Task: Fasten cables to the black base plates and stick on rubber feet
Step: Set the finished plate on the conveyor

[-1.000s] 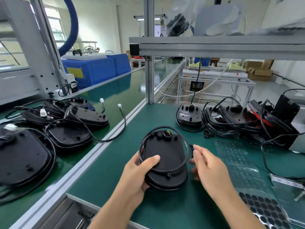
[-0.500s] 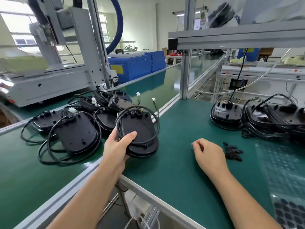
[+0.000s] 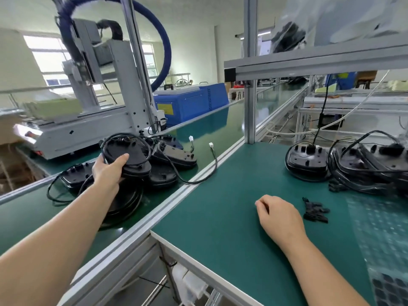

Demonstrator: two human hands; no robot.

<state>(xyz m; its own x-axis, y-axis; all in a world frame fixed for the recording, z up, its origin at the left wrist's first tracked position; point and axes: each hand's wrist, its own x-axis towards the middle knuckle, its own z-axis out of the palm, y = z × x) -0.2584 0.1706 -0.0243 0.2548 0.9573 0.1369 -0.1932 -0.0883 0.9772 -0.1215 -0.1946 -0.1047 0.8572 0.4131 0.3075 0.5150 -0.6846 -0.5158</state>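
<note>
My left hand [image 3: 108,171] grips a black base plate [image 3: 130,159] with its cable looped round the top, holding it over a pile of similar plates [image 3: 172,155] on the green conveyor belt at the left. My right hand [image 3: 279,216] rests on the green bench mat with its fingers loosely curled and holds nothing. Small black cable clips [image 3: 315,213] lie just right of it. A clear sheet of rubber feet [image 3: 388,283] lies at the bench's right edge. Several more base plates with cables [image 3: 306,161] sit at the far right of the bench.
An aluminium rail [image 3: 167,202] separates the conveyor from the bench. A grey upright post [image 3: 249,111] and an overhead shelf beam stand behind the bench. A white screw-driving machine [image 3: 88,120] and a blue cabinet [image 3: 192,104] stand behind the conveyor.
My left hand has carried the base plate leftward from the bench to above the pile on the conveyor. My right hand let go and now rests on the mat.
</note>
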